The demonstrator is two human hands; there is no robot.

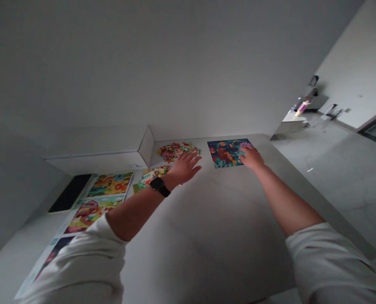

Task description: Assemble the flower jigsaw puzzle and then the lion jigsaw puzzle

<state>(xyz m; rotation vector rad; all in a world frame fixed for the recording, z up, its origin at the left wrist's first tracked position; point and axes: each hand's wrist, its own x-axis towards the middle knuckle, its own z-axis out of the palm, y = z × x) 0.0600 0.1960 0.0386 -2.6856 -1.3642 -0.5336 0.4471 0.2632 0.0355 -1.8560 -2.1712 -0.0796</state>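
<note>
Right hand (251,158) is on the right edge of a dark-blue picture panel (225,158), fingers curled down; I can't tell if they pinch a piece or just press. Left hand (185,167) is open, fingers spread, nothing visible in it, hanging over or resting at the near edge of a heap of loose pieces (171,150). Progress, my read: the panel under the right hand looks close to whole, a near-full rectangle lying flat on the table (206,219), no obvious gaps in the part I can see. Not sorted: the heap just beyond the left fingers, plus a second colourful pile (151,174) behind the left wrist, both jumbled. Farther left of that hand, printed sheets lie in a row: an animal scene (110,184), a barn scene (89,214), and a darker one (53,255); whether they're finished puzzles or reference prints, can't say. White box (99,164) stands beyond the left forearm, black panel (70,193) near its far end. Hard to see: right fingers cover the panel's right edge, so a missing piece there wouldn't show; piece seams don't resolve at this size. Left forearm, watch (158,185) and all, blocks part of the second pile; the left sleeve cuts into the barn and dark sheets. Light's dim, so piece count is anyone's guess.
</note>
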